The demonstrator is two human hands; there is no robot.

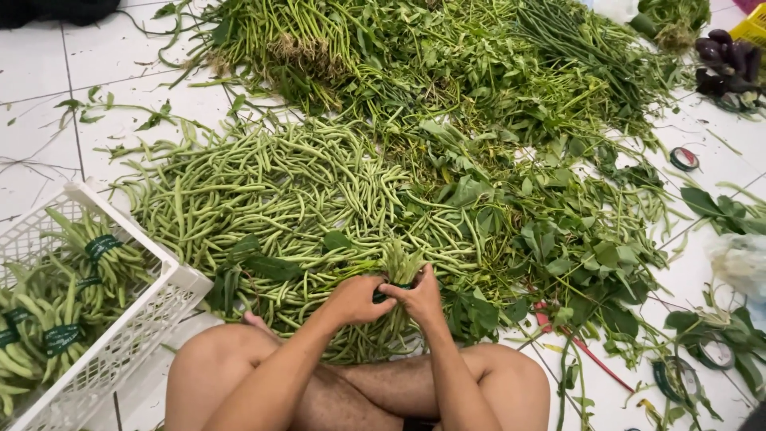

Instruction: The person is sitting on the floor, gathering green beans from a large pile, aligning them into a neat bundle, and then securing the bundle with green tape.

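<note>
The white tiled floor (pixel 48 136) carries everything. Bare tile shows only at your far left, between the crate and your left knee, and in patches at the right edge; the middle and top are covered.

The leafy stalks (pixel 415 56) fill the top of the view and run past the upper edge. Loose leaves (pixel 574 247) spread down the right side.

The bean pile (pixel 279 191) lies straight ahead, reaching from beside the crate to your hands and touching the leaves on its right.

The white crate (pixel 171 275) stands at lower left, cut off by the left and bottom edges. It holds bean bundles (pixel 96 263), each ringed by a dark green band.

Your knees frame the bottom; the lower legs are cut off.

The bundle (pixel 396 267) stands upright between your hands, just above your legs, at the pile's near edge. Your left hand (pixel 355 299) has its grip closed around the stalks from the left. Your right hand (pixel 419 295) has its grip pinched on a dark green band (pixel 381 295) at the bundle's middle. The band is mostly hidden by fingers.

Purple eggplants (pixel 722 60) lie at top right beside a yellow corner, mostly out of frame. Tape rolls lie at right: one (pixel 684 158) well apart from you, others (pixel 674 375) near your right knee, partly under leaves. A pale bag (pixel 742 263) at the right edge is hard to make out.
</note>
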